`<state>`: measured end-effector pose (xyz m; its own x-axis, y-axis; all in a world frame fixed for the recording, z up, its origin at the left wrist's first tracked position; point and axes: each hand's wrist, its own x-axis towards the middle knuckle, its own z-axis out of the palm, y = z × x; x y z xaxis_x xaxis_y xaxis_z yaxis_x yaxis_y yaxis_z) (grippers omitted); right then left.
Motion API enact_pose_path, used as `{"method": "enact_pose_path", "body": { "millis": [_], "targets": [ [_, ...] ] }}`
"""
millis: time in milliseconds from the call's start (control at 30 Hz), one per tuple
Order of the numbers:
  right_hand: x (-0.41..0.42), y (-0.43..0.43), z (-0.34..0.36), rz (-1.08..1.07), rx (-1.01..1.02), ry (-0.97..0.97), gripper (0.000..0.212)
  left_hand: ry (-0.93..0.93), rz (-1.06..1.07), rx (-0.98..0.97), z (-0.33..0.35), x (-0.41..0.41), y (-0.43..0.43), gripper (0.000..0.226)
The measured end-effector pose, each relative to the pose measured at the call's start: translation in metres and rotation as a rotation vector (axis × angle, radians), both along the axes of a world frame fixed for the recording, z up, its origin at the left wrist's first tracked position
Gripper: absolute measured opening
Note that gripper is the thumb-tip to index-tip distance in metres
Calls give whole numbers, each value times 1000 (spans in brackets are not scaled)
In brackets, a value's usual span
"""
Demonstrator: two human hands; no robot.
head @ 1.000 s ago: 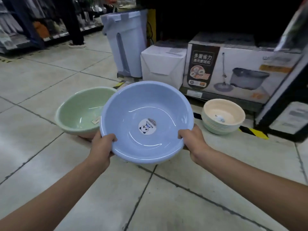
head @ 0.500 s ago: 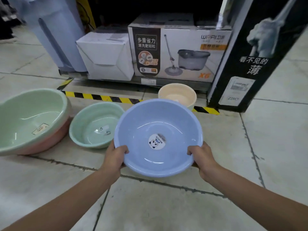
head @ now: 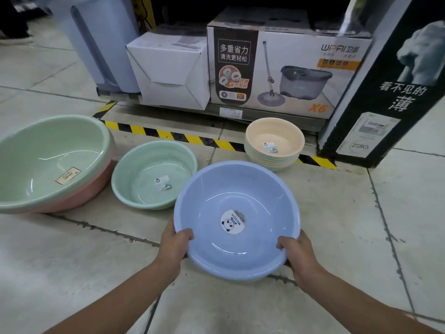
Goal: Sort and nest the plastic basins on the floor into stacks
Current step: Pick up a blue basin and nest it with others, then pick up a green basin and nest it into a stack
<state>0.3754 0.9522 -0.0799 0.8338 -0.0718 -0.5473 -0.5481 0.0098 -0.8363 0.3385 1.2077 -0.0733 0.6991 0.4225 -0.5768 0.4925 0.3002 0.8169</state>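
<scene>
Two hands grip a pale blue basin [head: 216, 196] by the near arc of its rim. The left hand [head: 177, 244] and right hand [head: 297, 251] each hook a thumb over the lip, with the fingers hidden underneath. The basin tips slightly toward the person and appears to be held just clear of the tiled floor [head: 72, 261]. A round panda sticker sits at the bottom of its bowl.

Just beyond the left hand a smaller mint-green basin [head: 154, 175] rests upright on the floor, close to the blue one's far-left edge. Farther out on that side, a large pale green basin [head: 45, 160] is nested inside a pink basin [head: 96, 186]. Ahead of the right hand, a stack of cream basins [head: 274, 143] stands against the yellow-and-black hazard tape [head: 168, 135]. Behind the tape are a white box [head: 168, 71] and a mop-bucket carton [head: 289, 68].

The blue basin looks like thin moulded plastic. It is probably light, fairly stiff at the rolled rim and glossy enough to slip. The rim, taken at opposite sides, seems the surest hold. It appears wider than the mint-green and cream basins, so it may need a place of its own.
</scene>
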Motion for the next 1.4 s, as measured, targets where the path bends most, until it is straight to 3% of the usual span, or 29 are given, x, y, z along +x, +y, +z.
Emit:
{"method": "enact_pose_path", "body": {
  "millis": [100, 267, 533, 633, 733, 800, 900, 1100, 1267, 1400],
  "targets": [
    [0, 3, -5, 12, -21, 7, 45, -18, -30, 5, -2, -5, 5, 52],
    [3, 3, -10, 39, -41, -3, 31, -81, -128, 43, -7, -9, 13, 61],
    [0, 6, -7, 29, -113, -37, 38, -108, -328, 54, -5, -10, 28, 57],
    [3, 6, -3, 21, -66, -7, 34, -114, -302, 211, 9, 0, 26, 45],
    [8, -8, 3, -108, -28, 67, 33, -125, -301, 452, 48, 29, 8, 47],
    [13, -26, 13, -209, -25, 45, 38, -154, -388, 492, 75, 53, -20, 35],
    [3, -68, 34, -348, -5, 23, 38, -168, -593, 286, 92, 83, -88, 21],
    [-80, -188, 54, -688, -153, 23, 30, -100, -973, 134, 84, 82, -252, 21],
    [-227, -286, 80, -1053, -333, 90, 26, -46, -1299, 24, 81, 16, -391, 15],
    [-345, -317, 113, -1294, -405, 118, 25, -28, -1540, -43, 103, -63, -473, 12]
  ]
}}
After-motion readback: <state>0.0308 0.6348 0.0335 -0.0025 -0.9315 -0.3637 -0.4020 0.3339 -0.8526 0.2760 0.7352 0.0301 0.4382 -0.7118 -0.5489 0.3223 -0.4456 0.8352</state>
